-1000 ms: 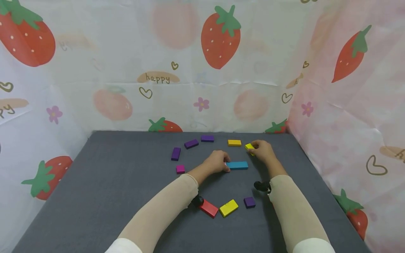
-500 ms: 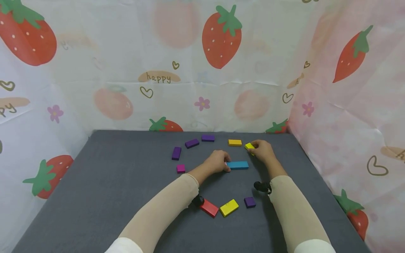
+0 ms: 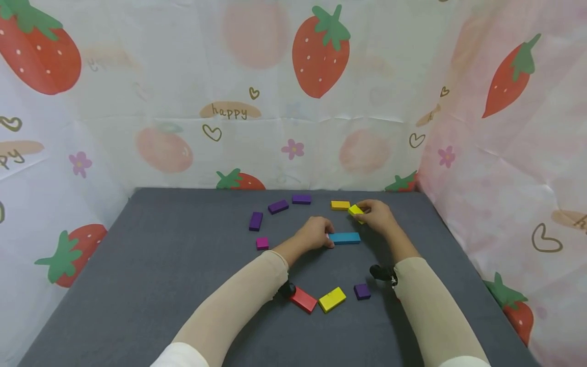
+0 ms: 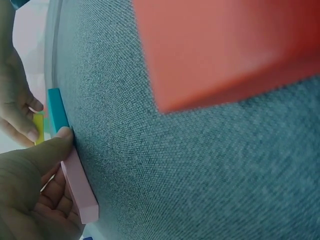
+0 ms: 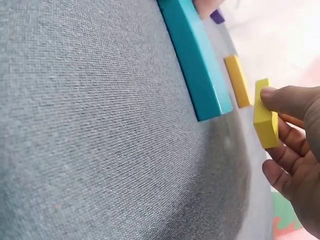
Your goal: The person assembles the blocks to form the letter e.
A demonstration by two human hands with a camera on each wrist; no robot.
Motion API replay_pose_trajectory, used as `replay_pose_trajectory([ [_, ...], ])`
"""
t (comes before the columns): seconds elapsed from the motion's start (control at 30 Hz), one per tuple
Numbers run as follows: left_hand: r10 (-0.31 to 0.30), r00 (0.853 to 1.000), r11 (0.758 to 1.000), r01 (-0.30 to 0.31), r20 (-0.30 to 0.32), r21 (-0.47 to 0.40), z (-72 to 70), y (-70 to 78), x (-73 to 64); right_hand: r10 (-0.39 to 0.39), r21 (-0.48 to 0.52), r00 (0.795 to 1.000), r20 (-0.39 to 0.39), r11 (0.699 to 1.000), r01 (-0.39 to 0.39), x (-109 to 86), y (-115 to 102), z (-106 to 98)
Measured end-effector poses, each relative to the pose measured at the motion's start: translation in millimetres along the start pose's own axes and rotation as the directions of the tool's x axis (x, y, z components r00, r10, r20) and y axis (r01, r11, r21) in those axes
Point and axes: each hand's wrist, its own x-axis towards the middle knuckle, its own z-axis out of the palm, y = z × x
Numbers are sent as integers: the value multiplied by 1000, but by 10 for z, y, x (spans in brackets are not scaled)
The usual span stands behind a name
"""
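Observation:
My left hand (image 3: 315, 233) pinches a pale pink block (image 4: 80, 187) where it meets the end of a long blue block (image 3: 345, 238). The left thumb lies over this junction in the left wrist view, and the fingers curl behind the pink block. In the head view the hand hides most of the pink block. Farther right, my right hand (image 3: 377, 215) holds a small yellow block (image 5: 265, 115) between thumb and fingers. That block is tilted, its far corner close to an orange-yellow block (image 3: 340, 205) at the back.
Purple blocks (image 3: 278, 206) curve along the back left, with a magenta block (image 3: 262, 243) below them. Near the front lie a red block (image 3: 303, 299), partly under the left wrist, a yellow block (image 3: 332, 299) and a dark purple block (image 3: 362, 291). Patterned cloth walls enclose the grey table (image 3: 160, 285).
My right hand has shifted the small yellow block slightly left, toward the orange-yellow block. My left hand and the blue block stay in place.

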Motion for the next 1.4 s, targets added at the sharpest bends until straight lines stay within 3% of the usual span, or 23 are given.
replay_pose_trajectory([
  [0.7,-43,998,999,43,37,1,15,19,13,3,-17,996,88,1000,-1,-50,-38,159],
  [1.4,-28,999,1000,28,17,6,-23,41,-18,12,-31,996,83,999,-9,-64,-37,187],
])
